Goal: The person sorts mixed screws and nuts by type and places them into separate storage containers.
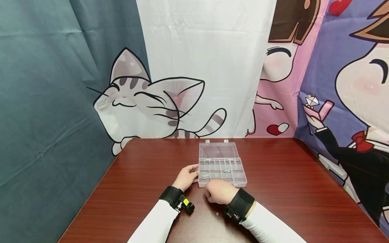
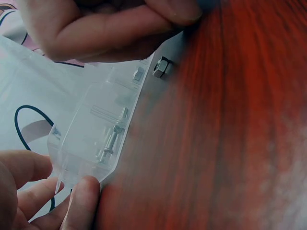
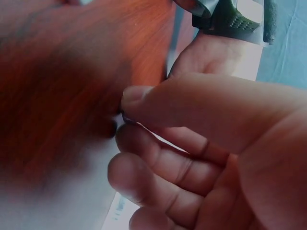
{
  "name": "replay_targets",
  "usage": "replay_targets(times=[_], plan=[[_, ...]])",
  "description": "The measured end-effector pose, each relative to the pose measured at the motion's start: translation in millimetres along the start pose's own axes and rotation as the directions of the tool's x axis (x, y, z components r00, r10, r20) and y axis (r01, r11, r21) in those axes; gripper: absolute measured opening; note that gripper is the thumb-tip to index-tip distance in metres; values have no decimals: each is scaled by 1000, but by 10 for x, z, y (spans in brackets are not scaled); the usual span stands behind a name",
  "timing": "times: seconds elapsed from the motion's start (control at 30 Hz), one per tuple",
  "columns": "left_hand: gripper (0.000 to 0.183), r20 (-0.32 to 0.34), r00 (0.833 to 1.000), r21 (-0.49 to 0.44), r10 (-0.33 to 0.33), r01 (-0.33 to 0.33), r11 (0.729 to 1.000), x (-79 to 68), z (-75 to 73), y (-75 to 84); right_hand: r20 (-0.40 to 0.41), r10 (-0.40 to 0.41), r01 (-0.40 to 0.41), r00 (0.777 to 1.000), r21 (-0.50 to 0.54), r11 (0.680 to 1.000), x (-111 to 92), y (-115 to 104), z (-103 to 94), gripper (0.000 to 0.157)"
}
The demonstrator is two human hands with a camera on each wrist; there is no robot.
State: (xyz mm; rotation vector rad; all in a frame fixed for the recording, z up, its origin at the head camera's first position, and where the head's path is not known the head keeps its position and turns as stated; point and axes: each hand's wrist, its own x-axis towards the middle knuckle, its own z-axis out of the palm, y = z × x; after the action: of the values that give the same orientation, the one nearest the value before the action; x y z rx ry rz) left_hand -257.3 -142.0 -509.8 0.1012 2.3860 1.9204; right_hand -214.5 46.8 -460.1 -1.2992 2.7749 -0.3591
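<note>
A clear plastic compartment box (image 1: 240, 175) lies on the table with its lid (image 1: 217, 150) folded back. My left hand (image 1: 186, 177) holds it by the left side, fingers on the near-left corner in the left wrist view. Metal bolts (image 2: 112, 139) fill part of its front-left compartment, and small nuts (image 1: 227, 171) lie in another. At the front edge hovers my right hand (image 1: 221, 191). Its thumb and index finger pinch a small metal piece (image 3: 125, 118), mostly hidden by the fingertips. A hex nut (image 2: 161, 67) rests on the table just outside the box.
In the head view a tiny ring-like nut (image 1: 217, 213) sits on the table near my right wrist. The dark red wooden table (image 1: 146, 168) runs back to a printed cloth backdrop (image 1: 197, 33). A black camera strap (image 1: 241, 204) circles each wrist.
</note>
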Motion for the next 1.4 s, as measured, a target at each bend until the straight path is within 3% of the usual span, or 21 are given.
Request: replay_targets(times=[0.13,0.27,0.4,0.5,0.63,0.73,0.87,1.0,1.17,1.4], plan=[[44,3,1000,2,4,-4,1000,7,5,-13,-2,-12,12,1000,33,999,-10,23,-32,26],[44,8,1000,-14,14,-14,1000,20,7,-32,-58,12,-6,998,97,995,-17,156,-110,25],[43,21,1000,-16,22,-22,1000,-87,-1,142,-132,103,-84,986,140,987,-52,383,-247,23],[43,20,1000,-3,16,-16,1000,-97,-5,141,-198,186,-155,963,161,975,-116,598,-363,22],[43,14,1000,2,9,-9,1000,-1,-7,-41,-268,295,-240,917,218,946,-236,870,-478,22],[43,15,1000,2,8,-8,1000,4,-4,-43,-286,377,-304,881,267,914,-322,1021,-513,20],[42,11,1000,-1,9,-9,1000,13,-1,-33,-272,442,-362,855,299,883,-368,1176,-478,18],[42,10,1000,3,11,-11,1000,19,-1,-43,-244,463,-389,852,296,872,-349,1268,-387,18],[42,8,1000,1,2,-2,1000,21,-2,-53,-233,449,-385,863,274,881,-325,1316,-287,20],[43,7,1000,0,10,-10,1000,19,-7,-48,-212,457,-391,864,291,873,-323,1313,-287,21]])
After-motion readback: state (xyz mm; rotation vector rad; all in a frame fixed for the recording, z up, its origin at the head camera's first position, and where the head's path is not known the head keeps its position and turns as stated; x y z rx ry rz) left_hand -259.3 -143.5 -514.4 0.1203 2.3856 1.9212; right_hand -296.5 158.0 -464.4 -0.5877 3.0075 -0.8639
